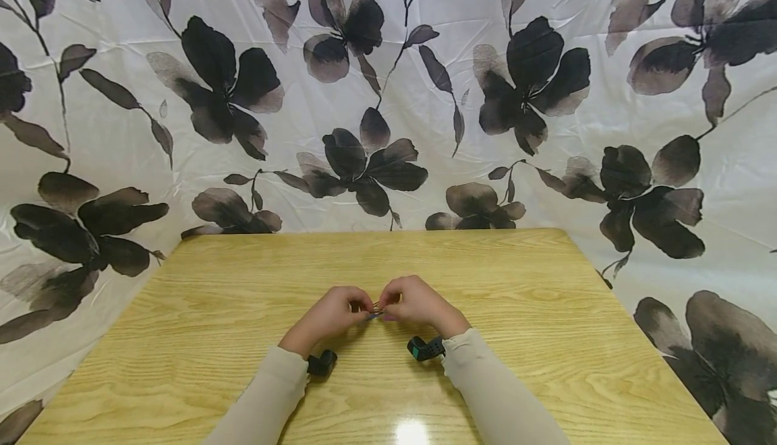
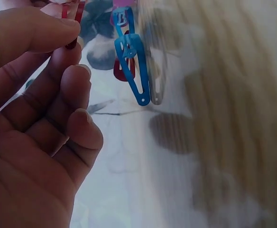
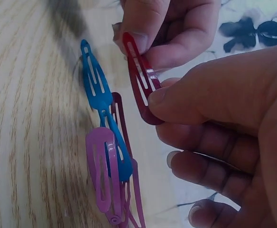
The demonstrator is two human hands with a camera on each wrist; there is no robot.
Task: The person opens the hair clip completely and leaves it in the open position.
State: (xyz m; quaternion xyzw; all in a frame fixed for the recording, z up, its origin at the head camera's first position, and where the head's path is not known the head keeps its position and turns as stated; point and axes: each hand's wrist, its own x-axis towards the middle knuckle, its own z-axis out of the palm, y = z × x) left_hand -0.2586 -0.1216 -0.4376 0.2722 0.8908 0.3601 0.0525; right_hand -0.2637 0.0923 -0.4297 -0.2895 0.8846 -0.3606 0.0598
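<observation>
A glossy red snap hair clip (image 3: 137, 71) is pinched between both hands over the table. My right hand (image 1: 417, 302) grips its wide end between thumb and fingers, the other fingers curled below. Its narrow end lies at the thumb of my left hand (image 1: 332, 311), which pinches it from the other side; the left wrist view shows only part of that red clip (image 2: 71, 43). Right beside the hands are blue hair clips (image 3: 96, 88) set end to end, a pink clip (image 3: 111, 190) overlapping them, and a dark red clip (image 3: 121, 121) behind.
The light wood-grain table (image 1: 243, 270) reaches back to a white cloth (image 1: 437, 135) with dark flowers, which also hangs at both sides. Dark camera straps (image 1: 427, 348) sit on both wrists, near the tabletop. A bright light reflection shows at the table's front.
</observation>
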